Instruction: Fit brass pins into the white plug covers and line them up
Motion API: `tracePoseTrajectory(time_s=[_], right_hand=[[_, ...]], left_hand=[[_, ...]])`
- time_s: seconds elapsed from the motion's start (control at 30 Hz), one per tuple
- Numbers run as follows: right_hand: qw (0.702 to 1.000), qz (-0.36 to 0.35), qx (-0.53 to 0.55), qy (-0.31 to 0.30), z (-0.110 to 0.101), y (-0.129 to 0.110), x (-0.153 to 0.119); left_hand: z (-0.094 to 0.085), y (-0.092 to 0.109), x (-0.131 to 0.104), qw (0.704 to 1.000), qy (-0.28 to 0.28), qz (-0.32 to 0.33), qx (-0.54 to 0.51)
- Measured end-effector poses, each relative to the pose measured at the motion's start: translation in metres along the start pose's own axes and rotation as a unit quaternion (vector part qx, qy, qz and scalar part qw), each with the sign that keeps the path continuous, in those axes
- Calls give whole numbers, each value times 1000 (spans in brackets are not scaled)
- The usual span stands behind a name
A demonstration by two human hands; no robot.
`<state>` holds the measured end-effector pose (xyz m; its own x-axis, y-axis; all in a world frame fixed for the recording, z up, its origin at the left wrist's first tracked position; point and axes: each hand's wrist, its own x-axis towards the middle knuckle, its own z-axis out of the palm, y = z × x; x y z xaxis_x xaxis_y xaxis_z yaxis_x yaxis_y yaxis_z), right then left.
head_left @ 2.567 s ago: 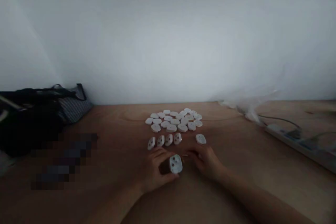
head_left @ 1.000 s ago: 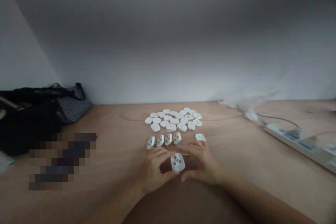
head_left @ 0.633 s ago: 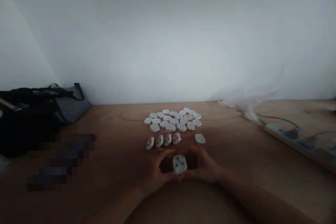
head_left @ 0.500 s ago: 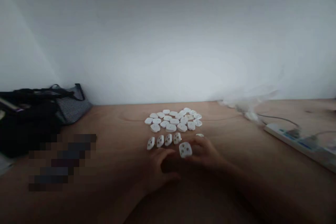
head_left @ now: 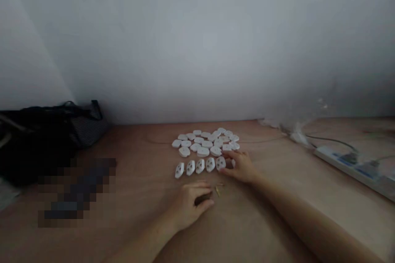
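Observation:
My right hand (head_left: 243,167) grips a white three-hole socket cover (head_left: 220,163) between thumb and fingers, at the right end of a row. The other covers in that row, such as the leftmost socket cover (head_left: 179,170), stand on edge with their holes facing me. Nearer to me, my left hand (head_left: 191,202) rests above the table, thumb and fingers apart, with nothing visible in it. Two small brass-coloured pieces (head_left: 218,191) lie just right of its fingertips. Partly hidden behind my right hand is another white piece (head_left: 233,163).
Behind the row lies a cluster of several white socket parts (head_left: 203,151). A power strip (head_left: 352,164) with plugs and cables is at the right, by a clear plastic bag (head_left: 298,133). A black bag (head_left: 37,144) and a blurred-out object (head_left: 80,191) occupy the left of the wooden table (head_left: 135,189).
My right hand has moved the socket cover away from me and set it at the row's right end. My left hand has drawn back slightly, and the brass-coloured pieces now show.

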<state>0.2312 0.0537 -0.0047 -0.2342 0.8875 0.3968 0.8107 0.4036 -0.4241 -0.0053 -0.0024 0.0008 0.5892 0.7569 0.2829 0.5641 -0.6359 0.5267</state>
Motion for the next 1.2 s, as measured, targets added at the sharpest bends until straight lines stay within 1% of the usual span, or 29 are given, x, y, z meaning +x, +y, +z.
tracePoseTrajectory(time_s=[0.13,0.23,0.37,0.5,0.6,0.7,0.8,0.87,0.93,1.07,1.2], right_hand=[[1000,5,-10,9,-17,23,-8],[1000,-2,-21,-18,-28,40,-16],[998,-8,-32,-53,-27,46,-22],[997,0,-37,-65,-24,42,-24],[997,3,-37,-73,-27,39,-28],[996,-2,-35,-85,-30,33,-33],[998,-10,-26,-62,-28,23,-31],[999,-8,-20,-31,-23,17,-24],[1000,1,-21,-15,-16,11,-15],[999,12,-28,-13,-4,1,-5],[1000,2,-19,-20,-1,-8,-9]], left_hand=[[5,0,2,999,30,12,12],[9,-1,4,999,43,27,10],[12,-1,5,997,66,38,-1],[8,3,4,996,82,21,-6],[5,4,4,994,104,11,-15],[4,4,4,994,109,7,-20],[3,4,4,996,92,8,-19],[3,5,4,997,74,9,-17],[2,6,3,998,66,8,-18],[1,6,2,998,62,11,-26],[0,6,1,998,51,5,-24]])
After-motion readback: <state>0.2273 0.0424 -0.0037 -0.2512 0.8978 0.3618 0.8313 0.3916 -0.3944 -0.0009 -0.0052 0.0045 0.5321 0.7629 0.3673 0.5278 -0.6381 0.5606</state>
